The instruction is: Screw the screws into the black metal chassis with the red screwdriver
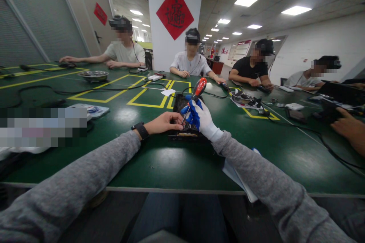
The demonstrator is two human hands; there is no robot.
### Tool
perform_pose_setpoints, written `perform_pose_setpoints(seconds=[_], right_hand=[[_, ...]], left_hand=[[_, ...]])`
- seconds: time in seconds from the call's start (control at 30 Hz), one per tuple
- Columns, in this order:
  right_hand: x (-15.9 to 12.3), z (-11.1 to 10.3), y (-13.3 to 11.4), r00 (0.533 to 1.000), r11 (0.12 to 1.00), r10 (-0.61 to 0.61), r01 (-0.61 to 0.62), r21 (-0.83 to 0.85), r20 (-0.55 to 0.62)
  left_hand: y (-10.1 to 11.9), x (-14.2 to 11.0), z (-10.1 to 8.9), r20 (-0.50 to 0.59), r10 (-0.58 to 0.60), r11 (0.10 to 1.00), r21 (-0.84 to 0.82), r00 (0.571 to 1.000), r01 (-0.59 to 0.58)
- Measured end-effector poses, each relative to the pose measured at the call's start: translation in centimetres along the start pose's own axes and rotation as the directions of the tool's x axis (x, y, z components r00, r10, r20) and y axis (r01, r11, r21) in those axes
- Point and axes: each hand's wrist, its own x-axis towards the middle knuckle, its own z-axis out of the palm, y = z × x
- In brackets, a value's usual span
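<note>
A black plastic case [178,102], its inner parts exposed, lies on the green table straight ahead of me. My right hand [203,117], in a white and blue work glove, is closed around a screwdriver [200,87] with a red and black handle. The screwdriver leans, handle up and to the right, and its shaft runs down into the case. Bare and wearing a black wristwatch [140,130], my left hand [168,122] has its thumb and fingers pinched together by the screwdriver's tip. Whatever the pinch holds is too small to make out.
Several people sit around the table. A metal bowl [93,76] stands at the far left, and another bowl [242,98] with parts is at the right. Black cables cross the tabletop [125,163]. White cloth [238,177] lies under my right forearm. At the right edge, another person's hand [349,127] reaches in.
</note>
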Motion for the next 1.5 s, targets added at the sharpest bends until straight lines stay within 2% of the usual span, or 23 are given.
perform_pose_setpoints(seconds=[0.1, 0.23, 0.37, 0.63, 0.87, 0.97, 1.2, 1.5], right_hand=[[-0.06, 0.01, -0.05, 1.000, 1.000, 0.012, -0.012, 0.021, 0.016], [0.06, -0.08, 0.19, 0.998, 0.996, 0.056, -0.058, 0.063, 0.042], [0.25, -0.25, 0.53, 0.999, 0.996, 0.038, -0.041, 0.076, 0.036], [-0.01, 0.13, -0.02, 1.000, 1.000, 0.023, -0.022, 0.022, -0.017], [0.19, -0.13, 0.21, 1.000, 0.999, 0.030, -0.030, 0.040, -0.003], [0.23, -0.12, 0.21, 1.000, 0.999, 0.018, -0.018, 0.042, -0.007], [-0.05, 0.33, -0.35, 0.999, 0.999, 0.026, -0.025, 0.025, -0.021], [0.02, -0.02, -0.05, 0.999, 0.999, 0.033, -0.033, 0.025, 0.003]], left_hand=[[-0.21, -0.08, 0.01, -0.019, 0.003, 1.000, -0.007, 1.000, -0.003], [-0.29, -0.25, -0.25, 0.029, -0.023, 0.998, -0.066, 0.999, 0.025], [-0.08, -0.21, -0.23, 0.068, -0.029, 0.993, -0.108, 0.997, 0.036], [0.01, -0.01, -0.08, -0.036, -0.023, 0.999, -0.042, 0.999, 0.021], [-0.06, -0.19, -0.33, 0.048, -0.032, 0.991, -0.126, 0.998, 0.037], [0.07, -0.10, -0.22, 0.067, -0.020, 0.994, -0.102, 0.998, 0.027], [0.08, -0.05, -0.24, 0.024, -0.004, 1.000, 0.015, 1.000, 0.004], [0.30, -0.20, -0.33, 0.076, 0.001, 1.000, -0.004, 0.997, -0.001]])
